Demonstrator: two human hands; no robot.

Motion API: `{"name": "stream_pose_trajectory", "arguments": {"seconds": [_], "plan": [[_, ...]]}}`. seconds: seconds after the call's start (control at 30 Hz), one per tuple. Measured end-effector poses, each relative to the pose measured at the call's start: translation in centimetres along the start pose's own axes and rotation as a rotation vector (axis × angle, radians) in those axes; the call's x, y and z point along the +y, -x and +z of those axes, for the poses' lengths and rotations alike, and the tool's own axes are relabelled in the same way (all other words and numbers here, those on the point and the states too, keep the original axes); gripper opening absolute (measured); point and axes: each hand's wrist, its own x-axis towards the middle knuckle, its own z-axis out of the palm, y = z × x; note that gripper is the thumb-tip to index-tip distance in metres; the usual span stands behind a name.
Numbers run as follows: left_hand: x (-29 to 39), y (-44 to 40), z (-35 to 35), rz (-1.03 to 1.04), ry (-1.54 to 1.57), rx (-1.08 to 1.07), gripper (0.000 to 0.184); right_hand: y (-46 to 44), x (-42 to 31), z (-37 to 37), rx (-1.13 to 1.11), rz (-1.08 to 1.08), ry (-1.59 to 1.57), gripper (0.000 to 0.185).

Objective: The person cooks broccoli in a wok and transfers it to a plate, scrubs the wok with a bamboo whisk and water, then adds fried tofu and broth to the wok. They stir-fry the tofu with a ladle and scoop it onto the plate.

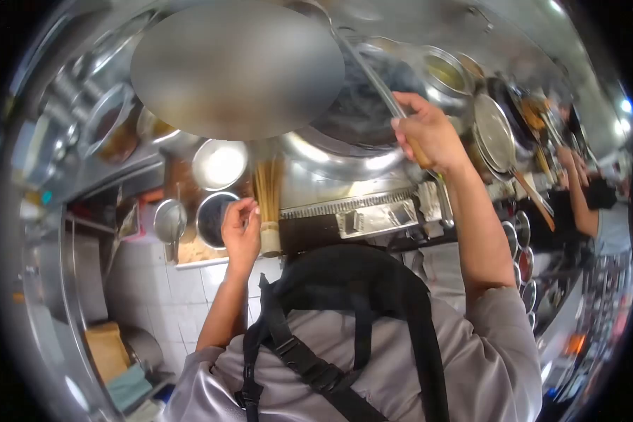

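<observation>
My right hand (429,132) is closed round the wooden grip (420,153) of a long-handled wok ladle (373,74). Its metal shaft slants up and left over a dark wok (362,105) with haze above it. The ladle's head shows only in part at the top, beside a blurred patch. Lower and to the left, my left hand (242,228) has its fingers curled in, with nothing visible in them. Beside it stands a bamboo wok brush (268,193), bound at its lower end. A pot of dark liquid (209,218) lies just left of that hand.
A bright metal bowl (219,164) and a strainer (170,221) sit left of the brush. Pans and a large strainer (494,132) line the right side. A metal tray (377,219) lies along the stove's front edge. Another person's arm (577,190) reaches in at far right.
</observation>
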Motion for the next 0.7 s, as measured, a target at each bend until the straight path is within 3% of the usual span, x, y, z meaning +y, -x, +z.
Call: {"name": "stream_pose_trajectory", "arguments": {"seconds": [0.03, 0.07, 0.17, 0.27, 0.33, 0.37, 0.4, 0.43, 0.47, 0.6, 0.7], "plan": [[0.7, -0.4, 1.2, -0.051, 0.032, -0.059, 0.018, 0.8, -0.3, -1.1, 0.021, 0.029, -0.126, 0.051], [1.7, -0.6, 2.6, 0.059, 0.006, -0.094, 0.018, 1.0, 1.0, -2.6, 0.039, -0.009, -0.265, 0.053], [3.6, -0.2, 6.6, 0.078, 0.049, -0.204, 0.017, 3.5, 6.1, -3.6, 0.373, -0.261, 0.497, 0.056], [4.0, 1.1, 10.4, 0.064, 0.076, -0.318, 0.017, 7.3, 8.2, -6.5, 0.247, -0.082, -0.123, 0.058], [3.9, 2.4, 13.3, 0.071, 0.123, -0.426, 0.017, 11.3, 7.9, -8.4, 0.293, 0.017, 0.116, 0.056], [4.6, 3.0, 14.7, 0.034, 0.114, -0.467, 0.017, 13.3, 9.4, -9.9, 0.282, 0.036, 0.057, 0.055], [5.4, 3.8, 16.1, -0.006, 0.101, -0.527, 0.017, 14.8, 13.1, -11.3, 0.247, -0.067, -0.213, 0.056], [6.0, 4.2, 17.3, -0.018, 0.076, -0.621, 0.019, 17.6, 13.2, -11.8, 0.286, -0.027, -0.357, 0.056], [6.3, 4.9, 19.0, -0.038, 0.083, -0.698, 0.020, 20.8, 13.3, -12.7, 0.276, -0.021, -0.371, 0.058], [4.6, 6.5, 24.4, -0.039, 0.116, -0.960, 0.019, 33.2, 15.0, -13.4, 0.597, -0.029, -0.260, 0.065], [6.0, 9.1, 29.2, -0.059, 0.192, -1.111, 0.020, 40.7, 17.0, -14.5, 0.726, -0.003, -0.559, 0.063]]}}
